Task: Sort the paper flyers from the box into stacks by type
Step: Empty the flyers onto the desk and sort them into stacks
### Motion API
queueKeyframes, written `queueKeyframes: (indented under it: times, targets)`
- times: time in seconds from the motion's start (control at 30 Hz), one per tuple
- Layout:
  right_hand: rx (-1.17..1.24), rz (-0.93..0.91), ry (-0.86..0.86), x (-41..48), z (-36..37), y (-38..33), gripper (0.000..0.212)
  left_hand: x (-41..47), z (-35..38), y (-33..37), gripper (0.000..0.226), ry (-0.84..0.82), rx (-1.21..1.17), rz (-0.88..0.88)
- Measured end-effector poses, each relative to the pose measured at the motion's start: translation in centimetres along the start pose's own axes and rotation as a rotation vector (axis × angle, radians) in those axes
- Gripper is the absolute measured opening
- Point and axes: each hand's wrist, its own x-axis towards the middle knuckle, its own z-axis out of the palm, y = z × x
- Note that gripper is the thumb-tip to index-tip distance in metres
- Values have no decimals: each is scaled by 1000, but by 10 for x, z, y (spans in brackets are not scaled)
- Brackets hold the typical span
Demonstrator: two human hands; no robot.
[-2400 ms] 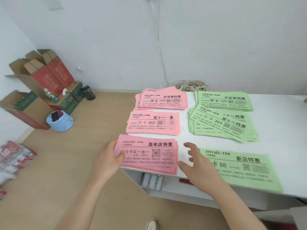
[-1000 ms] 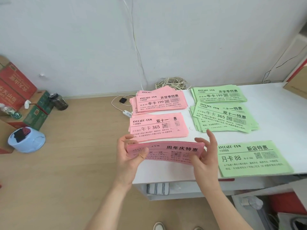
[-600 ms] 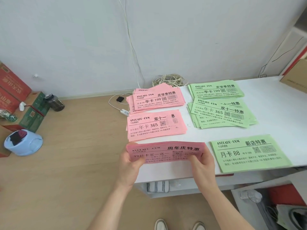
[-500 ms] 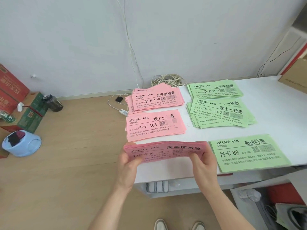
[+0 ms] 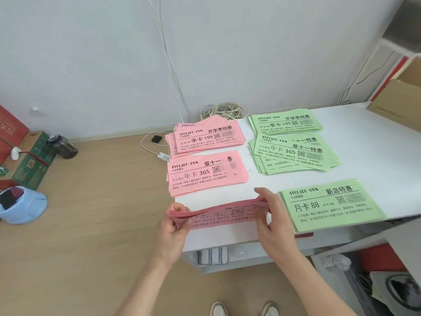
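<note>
Print on pink stack is foreshortened, mostly unreadable; its ends are pinched by curled fingers of left hand and right hand, at counter edge.

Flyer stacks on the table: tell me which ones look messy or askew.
Two stand out. The green 365 stack is fanned, sheets skewed at different angles. The pink 199 stack is splayed too, corners poking out behind and left. The pink 365 stack and green 88 stack lie fairly square.

To my left on the wooden floor sit a blue tub, a dark jar and green cartons; a coiled cord lies against the wall.
</note>
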Motion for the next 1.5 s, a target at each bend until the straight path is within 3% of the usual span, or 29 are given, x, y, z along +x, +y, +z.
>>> queueKeyframes:
  times: [0.07, 0.13, 0.23, 0.33, 0.5, 0.7, 0.83, 0.93, 1.03, 1.13, 1.3, 1.43, 1.5]
  targets:
    - [-22, -11, 11, -1, 0, 4, 58, -1, -3, 4, 24, -10, 51, 0]
    - [-64, -45, 12, -2, -1, 8, 54, -4, -7, 12, 48, -1, 81, 36]
    - [-110, -105, 0, -3, -1, 15, 52, -4, -15, 24, 79, -13, 442, 328]
    - [-183, -148, -1, -4, -4, 17, 53, 2, -19, 19, 80, -23, 741, 539]
    - [-251, -219, 19, -6, -7, 15, 42, -2, -20, 12, 69, 79, 848, 648]
    - [-220, -149, -87, -5, -15, 11, 47, -4, -19, 18, 72, 50, 781, 575]
    - [-138, 108, -316, 17, -28, -3, 50, 3, -26, 34, 79, -122, 540, 69]
    - [-242, 250, -515, 30, -24, -5, 52, 11, -25, 30, 76, -210, 705, -65]
    - [-334, 261, -526, 33, -17, -10, 58, 13, -21, 29, 75, -247, 902, -47]
    - [-426, 240, -522, 33, -13, -12, 64, 13, -21, 31, 83, -266, 1135, 96]
    - [-554, 219, -591, 37, -10, -15, 68, 8, -3, 38, 106, -584, 1265, 171]
    - [-593, 182, -611, 38, -15, -17, 75, 8, 1, 30, 95, -546, 1262, 229]
    - [-569, 190, -640, 37, -22, -14, 96, 10, 0, 29, 92, -535, 1259, 243]
